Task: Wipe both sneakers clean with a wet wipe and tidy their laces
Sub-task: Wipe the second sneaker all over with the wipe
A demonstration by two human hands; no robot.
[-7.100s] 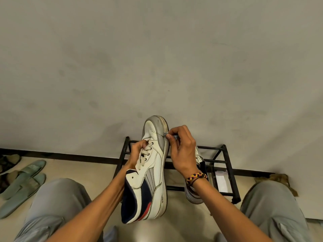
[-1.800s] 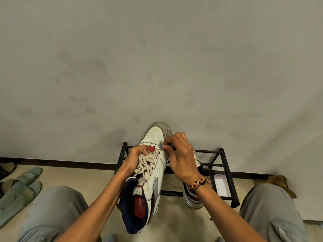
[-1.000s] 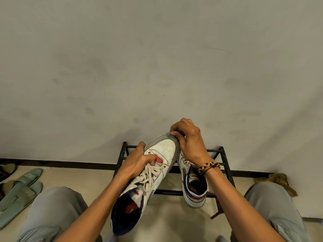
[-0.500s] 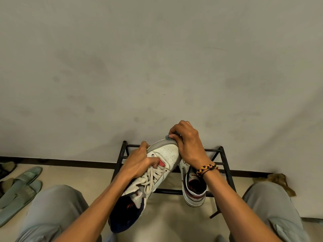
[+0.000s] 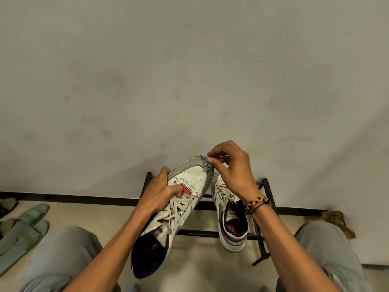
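- Left hand (image 5: 156, 193) gripping the held sneaker (image 5: 179, 199) round its laced middle, fingers curled under one side and thumb pressed on the laces (image 5: 175, 209) near the red tongue patch
- Held sneaker raised off the floor between the knees, toe pointing up and away toward the wall (image 5: 189, 70), dark heel opening toward the camera
- Right hand (image 5: 231, 171) pinching a small crumpled pale-blue wet wipe (image 5: 206, 162) between thumb and fingertips, other fingers loosely curled above
- Wet wipe touching the grey toe edge of the held sneaker
- Second sneaker (image 5: 229, 218) standing on the black metal shoe rack (image 5: 263, 207), just beside the held one, partly hidden by the right wrist
- Braided bracelet (image 5: 256, 204) in yellow, dark and red round the right wrist
- Pale green slippers (image 5: 23, 228) lying on the floor at far left, well apart from the rack
- Grey trouser knees low at both sides
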